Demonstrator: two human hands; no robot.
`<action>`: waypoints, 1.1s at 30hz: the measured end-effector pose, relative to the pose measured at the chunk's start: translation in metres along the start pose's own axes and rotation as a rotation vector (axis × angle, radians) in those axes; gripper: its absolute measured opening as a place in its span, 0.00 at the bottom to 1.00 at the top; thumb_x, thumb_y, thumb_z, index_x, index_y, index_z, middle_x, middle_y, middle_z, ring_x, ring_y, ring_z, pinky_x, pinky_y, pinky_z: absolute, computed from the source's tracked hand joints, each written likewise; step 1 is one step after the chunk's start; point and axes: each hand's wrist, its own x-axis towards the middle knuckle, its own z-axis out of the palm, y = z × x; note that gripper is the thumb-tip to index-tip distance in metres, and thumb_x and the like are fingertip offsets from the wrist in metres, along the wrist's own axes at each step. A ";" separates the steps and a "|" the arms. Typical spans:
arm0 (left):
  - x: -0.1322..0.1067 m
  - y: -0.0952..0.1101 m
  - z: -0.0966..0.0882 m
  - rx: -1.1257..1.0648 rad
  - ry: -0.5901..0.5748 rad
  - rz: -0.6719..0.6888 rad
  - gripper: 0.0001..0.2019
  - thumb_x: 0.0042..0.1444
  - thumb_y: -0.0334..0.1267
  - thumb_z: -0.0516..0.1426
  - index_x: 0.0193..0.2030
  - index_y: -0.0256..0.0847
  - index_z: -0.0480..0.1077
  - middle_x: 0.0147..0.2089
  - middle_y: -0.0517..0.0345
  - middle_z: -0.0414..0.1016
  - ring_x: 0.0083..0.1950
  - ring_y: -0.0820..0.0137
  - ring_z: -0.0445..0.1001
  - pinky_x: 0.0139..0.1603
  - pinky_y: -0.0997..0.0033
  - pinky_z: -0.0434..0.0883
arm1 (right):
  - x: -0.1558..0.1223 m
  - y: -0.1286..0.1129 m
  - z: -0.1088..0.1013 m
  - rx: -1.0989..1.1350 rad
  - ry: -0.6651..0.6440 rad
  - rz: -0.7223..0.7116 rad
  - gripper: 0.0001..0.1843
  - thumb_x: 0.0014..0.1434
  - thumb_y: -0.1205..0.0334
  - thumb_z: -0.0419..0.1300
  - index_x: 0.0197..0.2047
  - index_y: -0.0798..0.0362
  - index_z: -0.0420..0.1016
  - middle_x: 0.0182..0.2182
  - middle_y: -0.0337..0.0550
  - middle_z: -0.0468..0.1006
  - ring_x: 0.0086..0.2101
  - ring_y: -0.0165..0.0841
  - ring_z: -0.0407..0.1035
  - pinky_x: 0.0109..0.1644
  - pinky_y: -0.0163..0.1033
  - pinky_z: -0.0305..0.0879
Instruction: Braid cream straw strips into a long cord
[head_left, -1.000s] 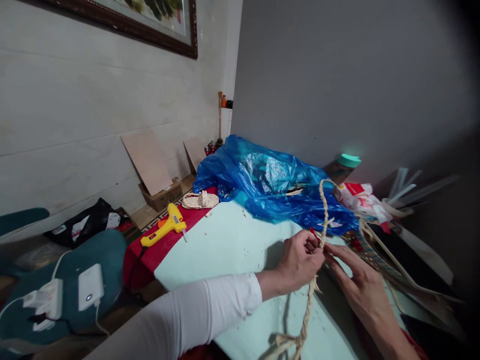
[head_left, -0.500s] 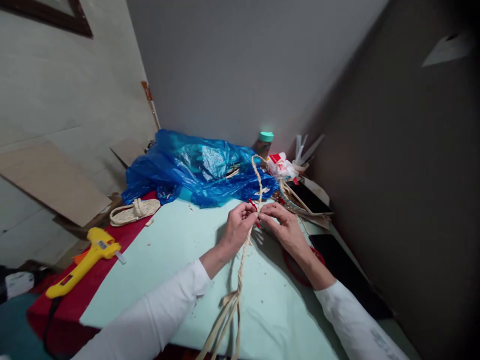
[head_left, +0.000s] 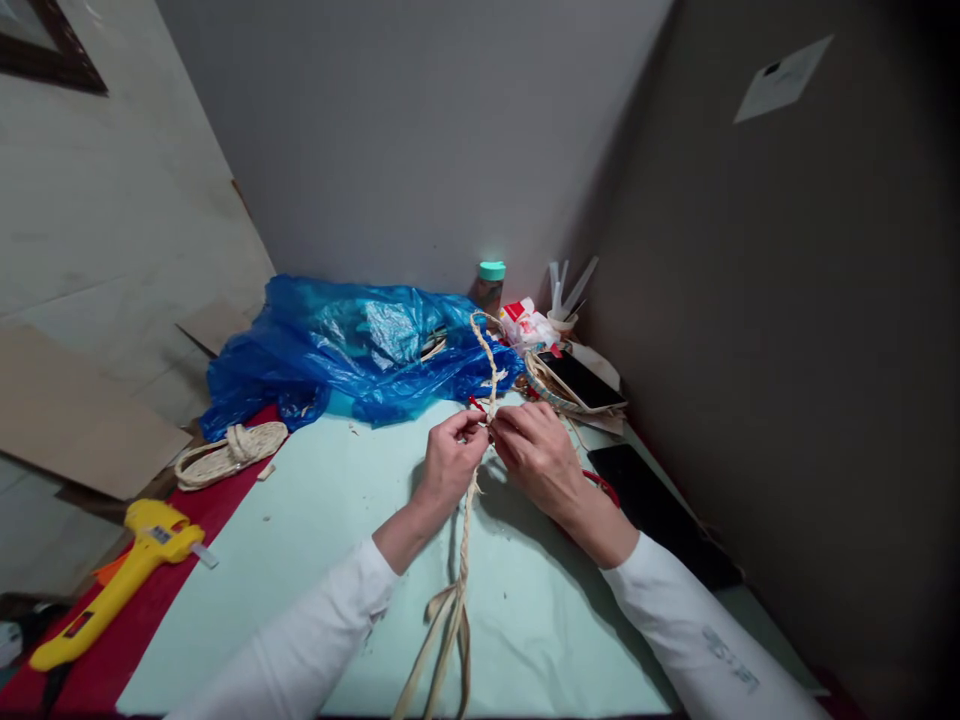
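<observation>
A pale braided straw cord (head_left: pixel 466 530) runs up the middle of the table, its loose strands (head_left: pixel 444 625) spreading near the front edge. My left hand (head_left: pixel 454 465) pinches the cord between thumb and fingertips. Close against it, my right hand (head_left: pixel 538 455) is closed on the same spot, its back turned up and hiding part of the cord. A thin red strip (head_left: pixel 476 403) pokes out above the left fingertips. Beyond the hands, the upper braid (head_left: pixel 486 345) rises and curls over at its tip.
A yellow glue gun (head_left: pixel 120 585) and a woven straw slipper (head_left: pixel 231 455) lie at the left edge. Blue plastic bag (head_left: pixel 352 340) material covers the back. To the right are a phone (head_left: pixel 581 380), a black flat object (head_left: pixel 660 515) and a green-lidded jar (head_left: pixel 490 285).
The whole view has shifted, so things appear further left. My right hand has rolled over, bringing its fingers closer in, and the red strip's lower end no longer shows.
</observation>
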 end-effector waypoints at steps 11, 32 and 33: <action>0.001 -0.002 -0.005 -0.039 -0.095 -0.052 0.07 0.51 0.37 0.57 0.34 0.37 0.71 0.29 0.61 0.71 0.26 0.77 0.63 0.28 0.77 0.61 | -0.005 0.005 0.009 0.069 -0.125 0.269 0.08 0.64 0.67 0.49 0.38 0.54 0.69 0.36 0.49 0.74 0.33 0.36 0.66 0.38 0.41 0.58; -0.004 -0.006 0.001 0.094 -0.138 -0.032 0.07 0.49 0.37 0.57 0.32 0.36 0.73 0.27 0.60 0.72 0.30 0.73 0.67 0.34 0.74 0.64 | 0.000 0.021 0.019 1.073 -0.087 0.696 0.15 0.52 0.52 0.63 0.34 0.52 0.66 0.30 0.40 0.75 0.32 0.33 0.71 0.40 0.39 0.68; -0.006 -0.003 0.003 0.112 -0.123 -0.021 0.07 0.50 0.36 0.57 0.31 0.36 0.73 0.28 0.60 0.72 0.30 0.72 0.68 0.35 0.74 0.64 | -0.001 0.020 0.020 1.105 -0.086 0.734 0.15 0.51 0.52 0.65 0.34 0.52 0.66 0.31 0.41 0.76 0.33 0.34 0.72 0.41 0.40 0.68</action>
